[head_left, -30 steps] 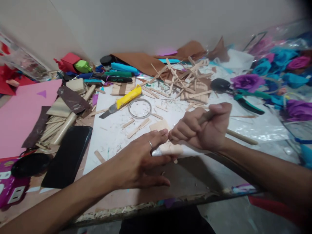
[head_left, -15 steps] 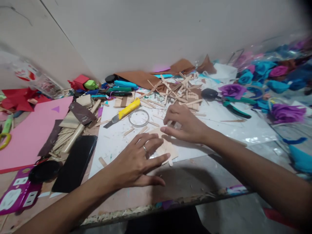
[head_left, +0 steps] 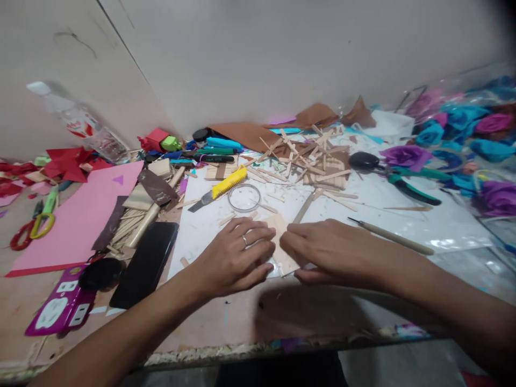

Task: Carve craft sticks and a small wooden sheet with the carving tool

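Observation:
A flat pale wooden piece (head_left: 284,257), seemingly of craft sticks, lies at the front of a white sheet (head_left: 201,236) between my hands. My left hand (head_left: 236,257) has its fingers curled against the piece's left side. From the other side, my right hand (head_left: 326,250) bends its fingers onto the right edge, with the thumb low near the front corner. The fingers hide both side edges. A thin flat strip (head_left: 304,207) sticks out beyond the right knuckles. Just past the left hand lie a clear ring (head_left: 244,198) and a yellow utility knife (head_left: 220,188).
Loose craft sticks (head_left: 306,153) are heaped behind. Green-handled pliers (head_left: 415,185) and a thin wooden-handled tool (head_left: 391,236) lie right. Leftward are a black phone (head_left: 145,266), scissors (head_left: 42,217), pink paper (head_left: 86,215) and a leaning bottle (head_left: 84,126). Paper flowers (head_left: 407,156) fill the far right.
My right hand has come down from above the wooden piece onto its right edge. My left fingers, spread over it before, are now drawn in at its left side. The view has shifted left.

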Demonstrator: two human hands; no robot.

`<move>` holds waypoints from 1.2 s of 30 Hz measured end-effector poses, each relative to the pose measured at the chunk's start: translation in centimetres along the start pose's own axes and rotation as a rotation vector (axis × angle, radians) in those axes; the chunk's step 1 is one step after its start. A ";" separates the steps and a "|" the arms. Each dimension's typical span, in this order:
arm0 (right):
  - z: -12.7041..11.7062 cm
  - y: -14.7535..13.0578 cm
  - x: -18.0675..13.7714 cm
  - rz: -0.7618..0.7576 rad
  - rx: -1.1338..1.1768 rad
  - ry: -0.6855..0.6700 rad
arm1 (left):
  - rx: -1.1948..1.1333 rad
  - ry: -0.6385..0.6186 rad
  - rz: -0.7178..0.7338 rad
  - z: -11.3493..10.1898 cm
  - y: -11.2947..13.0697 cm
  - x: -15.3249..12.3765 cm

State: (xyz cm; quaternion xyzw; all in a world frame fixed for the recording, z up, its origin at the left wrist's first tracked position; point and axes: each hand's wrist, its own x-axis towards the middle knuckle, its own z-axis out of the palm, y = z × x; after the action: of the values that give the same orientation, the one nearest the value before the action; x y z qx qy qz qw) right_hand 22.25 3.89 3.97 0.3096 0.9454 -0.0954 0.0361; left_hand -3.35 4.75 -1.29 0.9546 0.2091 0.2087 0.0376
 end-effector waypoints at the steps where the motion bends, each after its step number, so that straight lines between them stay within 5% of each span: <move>1: -0.1 0.1 0.1 -0.023 0.007 -0.016 | -0.011 -0.003 -0.003 0.1 0.0 0.0; 5: -0.3 0.4 0.1 -0.084 0.030 0.005 | -0.036 0.005 0.000 0.4 -0.1 -0.1; 9: 0.1 0.9 -0.1 0.027 -0.039 0.119 | -0.031 0.026 -0.027 0.6 -0.2 -0.1; 24: -0.2 1.2 -0.7 -0.133 0.201 0.038 | -0.029 0.043 -0.055 0.7 0.3 0.2; 29: 0.0 1.2 -0.7 -0.081 0.108 0.057 | -0.035 0.087 -0.035 1.2 0.5 0.3; 33: 0.0 1.5 -0.5 -0.117 0.241 0.057 | -0.184 0.080 -0.096 0.8 1.1 0.3; 36: -0.3 1.5 -0.3 -0.126 0.518 0.101 | -0.490 0.129 -0.302 0.2 2.0 0.5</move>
State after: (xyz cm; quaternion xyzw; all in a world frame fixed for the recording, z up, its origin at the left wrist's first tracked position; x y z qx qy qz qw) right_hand 23.32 4.95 4.04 0.2535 0.9074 -0.3206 -0.0978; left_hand -2.10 3.09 -0.95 0.8600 0.2941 0.3051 0.2843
